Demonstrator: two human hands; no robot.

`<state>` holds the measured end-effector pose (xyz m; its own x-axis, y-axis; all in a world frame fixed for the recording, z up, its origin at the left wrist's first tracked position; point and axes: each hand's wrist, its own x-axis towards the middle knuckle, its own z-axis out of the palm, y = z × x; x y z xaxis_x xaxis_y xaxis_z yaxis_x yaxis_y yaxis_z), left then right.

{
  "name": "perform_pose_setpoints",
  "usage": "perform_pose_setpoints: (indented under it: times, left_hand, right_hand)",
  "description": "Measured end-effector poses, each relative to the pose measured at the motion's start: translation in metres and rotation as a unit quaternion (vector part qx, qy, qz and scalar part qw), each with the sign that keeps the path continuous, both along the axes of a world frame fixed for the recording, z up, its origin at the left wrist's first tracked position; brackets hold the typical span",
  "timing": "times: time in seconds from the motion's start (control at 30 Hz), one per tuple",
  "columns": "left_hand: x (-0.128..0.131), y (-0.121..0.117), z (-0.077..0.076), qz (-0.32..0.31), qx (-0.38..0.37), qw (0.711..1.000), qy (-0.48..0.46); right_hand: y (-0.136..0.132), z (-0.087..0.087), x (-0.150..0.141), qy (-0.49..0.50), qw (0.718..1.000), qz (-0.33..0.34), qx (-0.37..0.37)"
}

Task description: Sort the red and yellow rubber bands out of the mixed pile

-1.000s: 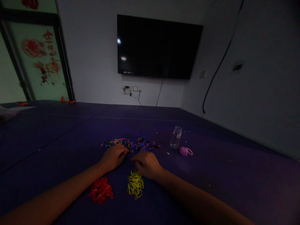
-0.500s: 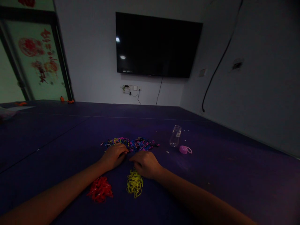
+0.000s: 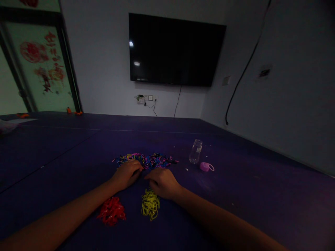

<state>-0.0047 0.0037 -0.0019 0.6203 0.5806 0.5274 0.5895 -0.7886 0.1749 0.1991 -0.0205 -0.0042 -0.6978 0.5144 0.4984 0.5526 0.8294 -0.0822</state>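
Head view, left hand: left hand (image 3: 128,174) curls loosely, fingertips at the mixed pile (image 3: 157,161); whether they grip a band I cannot tell.
Right hand: right hand (image 3: 164,182) is half-closed, index finger extended, just beyond the yellow bands (image 3: 150,205); its hold is unclear.
Mixed pile: well in from the far edge of the purple surface (image 3: 78,150).
Red bands: red bands (image 3: 112,211), beside the left forearm.
Bottle: clear bottle (image 3: 195,153) stands toward the right edge, pink cap (image 3: 204,167) near it.
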Motion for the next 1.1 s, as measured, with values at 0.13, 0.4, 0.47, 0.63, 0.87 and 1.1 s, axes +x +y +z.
perform_pose_setpoints:
  times: [0.13, 0.4, 0.47, 0.63, 0.87, 1.1]
  left_hand:
    - [-0.0003, -0.0007, 0.0, 0.002, 0.0, 1.0, -0.002]
    - [-0.0012, 0.0001, -0.0016, -0.001, 0.002, 1.0, -0.005]
    - [-0.0011, -0.0002, -0.0012, -0.003, 0.001, 1.0, -0.006]
    - [-0.0013, -0.0002, -0.0003, -0.008, 0.0, 1.0, -0.005]
    - [-0.0014, 0.0004, -0.0004, -0.005, -0.008, 1.0, 0.001]
    - [-0.0012, 0.0004, -0.0003, -0.006, -0.009, 1.0, 0.0]
  right_hand:
    - [0.0004, -0.0011, -0.0001, 0.004, 1.0, -0.003, 0.002]
    - [-0.0002, 0.0, -0.0004, 0.002, 1.0, 0.002, 0.003]
    - [-0.0005, 0.0005, -0.0005, 0.002, 1.0, 0.003, 0.003]
    - [-0.0004, 0.0006, -0.0008, -0.001, 1.0, -0.003, 0.0]
    - [-0.001, 0.0008, -0.0013, -0.003, 1.0, -0.004, -0.002]
    - [-0.0012, 0.0009, -0.0008, 0.0, 1.0, 0.001, 0.003]
